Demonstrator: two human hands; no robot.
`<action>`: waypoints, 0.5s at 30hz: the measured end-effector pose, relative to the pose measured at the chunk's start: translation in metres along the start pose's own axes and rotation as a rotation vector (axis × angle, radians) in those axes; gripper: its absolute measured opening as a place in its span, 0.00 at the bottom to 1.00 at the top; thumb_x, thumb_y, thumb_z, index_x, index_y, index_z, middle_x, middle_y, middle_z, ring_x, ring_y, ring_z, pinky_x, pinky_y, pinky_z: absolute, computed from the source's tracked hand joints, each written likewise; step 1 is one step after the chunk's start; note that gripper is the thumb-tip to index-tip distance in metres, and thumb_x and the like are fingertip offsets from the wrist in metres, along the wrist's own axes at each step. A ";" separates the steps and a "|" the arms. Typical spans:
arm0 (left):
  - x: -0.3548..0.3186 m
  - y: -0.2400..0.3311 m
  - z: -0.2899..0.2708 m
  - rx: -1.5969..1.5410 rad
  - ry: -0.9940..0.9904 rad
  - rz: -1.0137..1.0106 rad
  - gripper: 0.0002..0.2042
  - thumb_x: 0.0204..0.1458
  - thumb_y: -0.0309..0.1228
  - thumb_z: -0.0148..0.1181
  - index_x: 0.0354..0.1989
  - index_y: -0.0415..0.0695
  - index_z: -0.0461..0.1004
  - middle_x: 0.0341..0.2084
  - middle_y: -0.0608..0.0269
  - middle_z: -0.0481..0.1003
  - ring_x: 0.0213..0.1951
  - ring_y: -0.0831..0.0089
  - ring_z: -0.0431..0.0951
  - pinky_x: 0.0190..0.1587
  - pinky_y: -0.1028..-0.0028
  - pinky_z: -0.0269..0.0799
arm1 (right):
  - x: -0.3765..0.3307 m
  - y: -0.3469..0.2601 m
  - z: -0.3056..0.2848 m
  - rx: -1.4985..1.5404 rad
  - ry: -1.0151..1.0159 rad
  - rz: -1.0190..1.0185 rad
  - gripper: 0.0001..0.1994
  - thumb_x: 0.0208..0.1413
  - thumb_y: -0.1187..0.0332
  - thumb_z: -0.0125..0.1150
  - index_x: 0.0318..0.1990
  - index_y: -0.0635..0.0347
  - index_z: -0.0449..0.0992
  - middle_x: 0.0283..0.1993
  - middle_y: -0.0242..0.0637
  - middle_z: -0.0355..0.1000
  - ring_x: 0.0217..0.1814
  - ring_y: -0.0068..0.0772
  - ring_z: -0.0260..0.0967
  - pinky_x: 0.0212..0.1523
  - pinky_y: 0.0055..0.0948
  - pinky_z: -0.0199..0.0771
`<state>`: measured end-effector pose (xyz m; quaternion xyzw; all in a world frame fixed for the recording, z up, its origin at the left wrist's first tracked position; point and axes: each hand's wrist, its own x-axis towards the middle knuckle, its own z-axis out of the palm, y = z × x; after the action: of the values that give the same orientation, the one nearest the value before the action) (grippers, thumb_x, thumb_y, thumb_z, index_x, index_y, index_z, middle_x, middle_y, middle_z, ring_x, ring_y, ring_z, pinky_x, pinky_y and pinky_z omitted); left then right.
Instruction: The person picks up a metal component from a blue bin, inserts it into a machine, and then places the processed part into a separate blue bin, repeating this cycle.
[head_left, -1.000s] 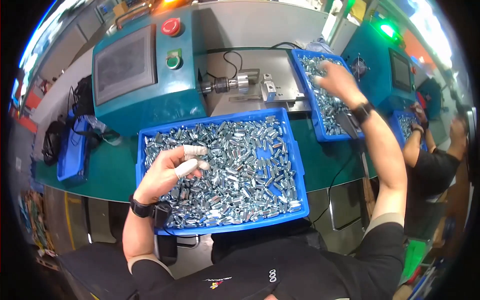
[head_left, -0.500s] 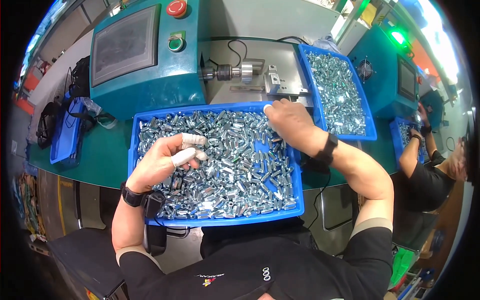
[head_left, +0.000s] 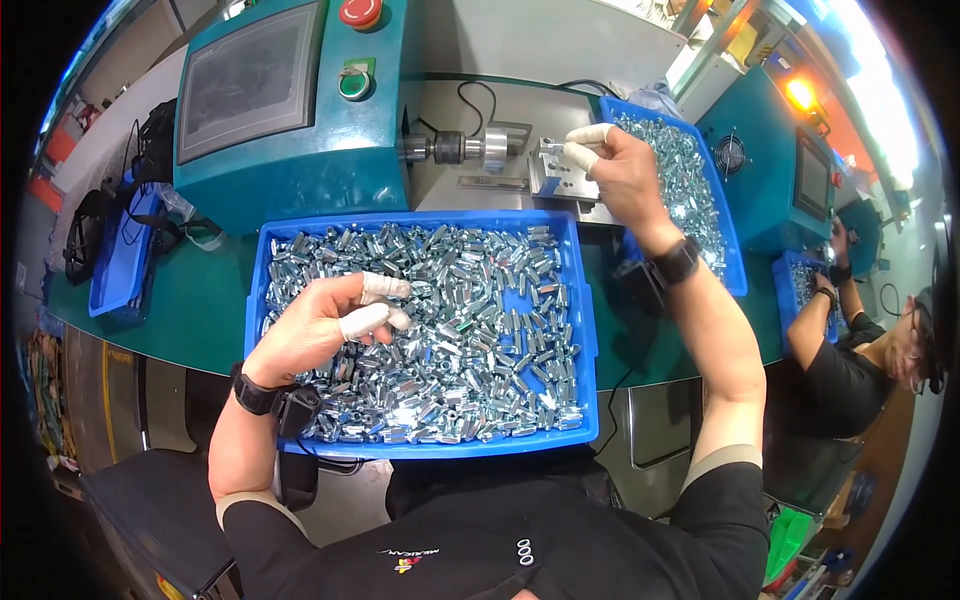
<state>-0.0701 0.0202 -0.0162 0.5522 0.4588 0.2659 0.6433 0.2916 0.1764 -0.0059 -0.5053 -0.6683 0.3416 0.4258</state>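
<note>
1. Steel fixture block [head_left: 556, 172] on the machine bed: my right hand [head_left: 622, 175] pinches something small at it, hidden.
2. Left hand [head_left: 325, 325] hovers over the blue tray [head_left: 585, 330] of metal sleeves [head_left: 470, 330], fingers curled; contents indiscernible.
3. Judged step: loading. Next calls for precise seating.

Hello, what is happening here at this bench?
A person sits at a green bench. The left hand, with white finger cots, rests over a large blue plastic tray full of small shiny metal nuts. The right hand reaches up to a small metal fixture on the teal machine, fingertips at its top.
</note>
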 end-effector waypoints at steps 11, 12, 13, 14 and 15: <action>-0.002 0.002 -0.004 -0.013 0.024 0.024 0.18 0.66 0.31 0.58 0.62 0.39 0.74 0.43 0.60 0.83 0.39 0.80 0.81 0.44 0.78 0.77 | 0.021 0.018 -0.002 -0.265 -0.099 -0.279 0.08 0.59 0.72 0.69 0.44 0.63 0.84 0.38 0.30 0.80 0.38 0.18 0.72 0.39 0.22 0.73; -0.002 0.002 -0.004 -0.017 0.015 0.023 0.18 0.66 0.31 0.58 0.62 0.39 0.74 0.43 0.60 0.83 0.39 0.80 0.81 0.44 0.78 0.77 | 0.021 0.016 -0.003 -0.331 -0.117 -0.325 0.08 0.59 0.72 0.69 0.44 0.63 0.84 0.38 0.30 0.79 0.38 0.19 0.72 0.39 0.22 0.72; -0.002 0.002 -0.004 -0.021 0.007 0.021 0.18 0.66 0.31 0.58 0.62 0.39 0.74 0.43 0.60 0.83 0.39 0.80 0.81 0.44 0.78 0.77 | 0.021 0.015 -0.004 -0.332 -0.116 -0.321 0.08 0.59 0.72 0.69 0.44 0.63 0.84 0.38 0.30 0.79 0.38 0.19 0.72 0.39 0.22 0.72; -0.002 0.001 -0.004 -0.026 0.006 0.019 0.18 0.66 0.31 0.58 0.62 0.39 0.74 0.43 0.60 0.83 0.39 0.80 0.81 0.44 0.78 0.77 | 0.021 0.014 -0.005 -0.362 -0.136 -0.347 0.08 0.58 0.72 0.69 0.44 0.62 0.84 0.38 0.31 0.79 0.38 0.20 0.72 0.39 0.22 0.72; -0.003 0.001 -0.003 -0.028 0.009 0.018 0.18 0.66 0.31 0.58 0.62 0.39 0.74 0.43 0.60 0.83 0.39 0.80 0.81 0.44 0.78 0.77 | 0.022 0.014 -0.006 -0.392 -0.157 -0.374 0.08 0.58 0.72 0.69 0.44 0.61 0.84 0.38 0.32 0.78 0.38 0.20 0.73 0.39 0.22 0.72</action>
<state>-0.0740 0.0199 -0.0144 0.5461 0.4528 0.2806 0.6465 0.2998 0.2012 -0.0104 -0.4178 -0.8343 0.1593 0.3226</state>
